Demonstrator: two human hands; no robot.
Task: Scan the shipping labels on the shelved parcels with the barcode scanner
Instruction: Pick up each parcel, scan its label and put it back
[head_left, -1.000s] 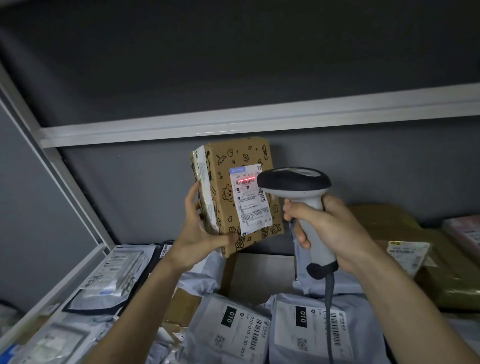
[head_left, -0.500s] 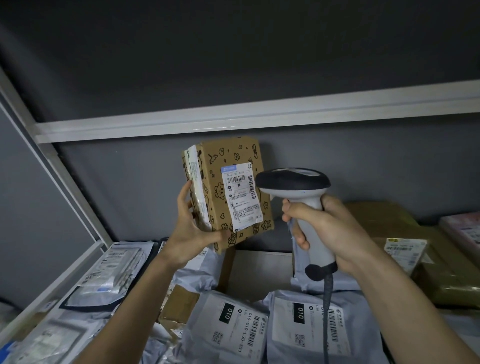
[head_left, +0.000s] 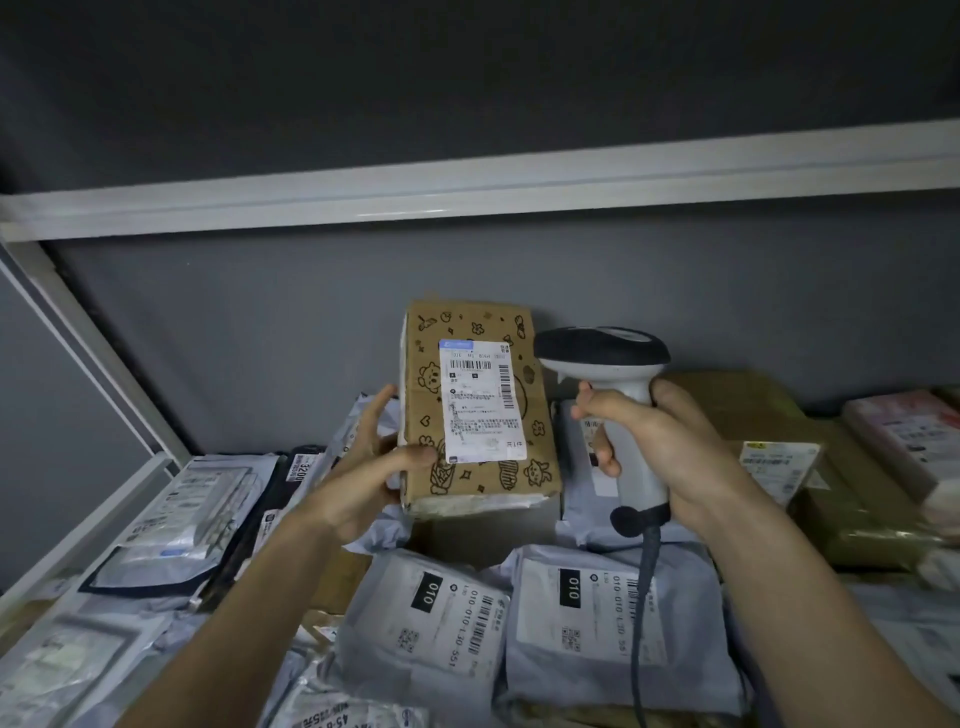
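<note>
Head view: shelf holds soft mailers. Box stands upright at the back wall, stiff, probably light; grip its side edges. Left hand holds its left edge, fingers loose. Right hand grips scanner.

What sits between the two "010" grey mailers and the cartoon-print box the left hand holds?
In the head view, a plain cardboard box lies between the two "010" mailers and the cartoon-print box held by the left hand.
</note>
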